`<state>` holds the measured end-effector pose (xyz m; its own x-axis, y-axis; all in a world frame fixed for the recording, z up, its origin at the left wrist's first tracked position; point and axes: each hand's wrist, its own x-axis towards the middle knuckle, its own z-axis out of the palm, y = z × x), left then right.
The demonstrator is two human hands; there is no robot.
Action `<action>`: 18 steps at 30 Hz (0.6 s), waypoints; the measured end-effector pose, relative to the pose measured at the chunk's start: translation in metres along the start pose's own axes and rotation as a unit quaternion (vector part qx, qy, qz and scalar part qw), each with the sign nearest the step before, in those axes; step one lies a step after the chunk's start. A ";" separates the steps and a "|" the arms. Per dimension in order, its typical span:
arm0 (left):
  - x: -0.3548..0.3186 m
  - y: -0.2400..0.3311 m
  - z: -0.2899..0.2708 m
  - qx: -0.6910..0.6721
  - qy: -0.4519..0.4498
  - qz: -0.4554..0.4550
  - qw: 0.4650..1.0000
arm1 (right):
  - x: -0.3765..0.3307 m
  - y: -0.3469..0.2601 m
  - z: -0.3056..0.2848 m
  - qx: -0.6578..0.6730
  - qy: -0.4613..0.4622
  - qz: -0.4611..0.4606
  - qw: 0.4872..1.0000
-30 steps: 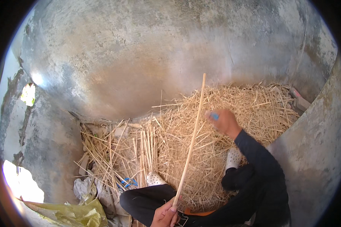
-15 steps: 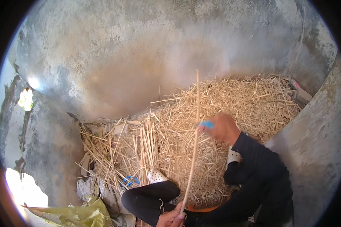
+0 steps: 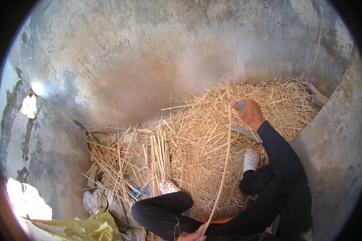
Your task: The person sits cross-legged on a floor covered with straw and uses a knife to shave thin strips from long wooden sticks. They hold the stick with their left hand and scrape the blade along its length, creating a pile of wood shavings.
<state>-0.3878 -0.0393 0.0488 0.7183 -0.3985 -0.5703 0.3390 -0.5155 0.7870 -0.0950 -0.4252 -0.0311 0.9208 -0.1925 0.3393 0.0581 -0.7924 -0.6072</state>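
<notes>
A long, thin pale stick (image 3: pixel 225 168) rises from my lap toward the wall, bowing a little to the right. At the lower edge of the picture, my left hand (image 3: pixel 193 236) is closed round its bottom end. My right hand (image 3: pixel 248 113) is up near the stick's top, closed on a small blue-handled tool (image 3: pixel 241 105). Its working end lies against the stick; what kind of tool it is cannot be made out. Just below that hand, a grey metal blade (image 3: pixel 245 133) lies on the shavings.
A heap of straw-like shavings (image 3: pixel 281 100) spreads before me up to the concrete wall (image 3: pixel 157 52). Split sticks (image 3: pixel 159 154) lie at the left, near a blue object (image 3: pixel 139 193) and a yellow-green sheet (image 3: pixel 88 227). White clogs (image 3: pixel 250 160) are on my feet.
My right hand has moved up and away along the stick with the blue-handled tool. The stick now leans and bows further right, and the left hand sits slightly lower and further right.
</notes>
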 end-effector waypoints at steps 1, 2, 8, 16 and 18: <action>0.002 0.002 0.000 -0.073 0.033 0.004 0.997 | 0.001 -0.004 -0.004 0.004 -0.001 0.009 1.000; 0.004 0.002 0.001 -0.146 0.065 0.008 0.987 | -0.001 -0.009 -0.006 0.020 -0.014 -0.007 1.000; 0.032 0.012 -0.006 -0.286 0.072 0.082 0.952 | -0.066 -0.090 0.008 0.276 -0.176 -0.075 0.942; 0.100 0.020 -0.018 -0.320 0.013 0.167 0.932 | -0.074 -0.107 0.013 0.420 -0.209 -0.034 0.882; 0.120 0.042 -0.015 -0.382 -0.038 0.125 0.915 | -0.073 -0.105 0.011 0.418 -0.185 -0.045 0.888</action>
<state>-0.2779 -0.0971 0.0166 0.7972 -0.4981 -0.3410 0.5155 0.2678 0.8140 -0.1639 -0.3213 -0.0001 0.9526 0.1764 0.2478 0.2615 -0.0592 -0.9634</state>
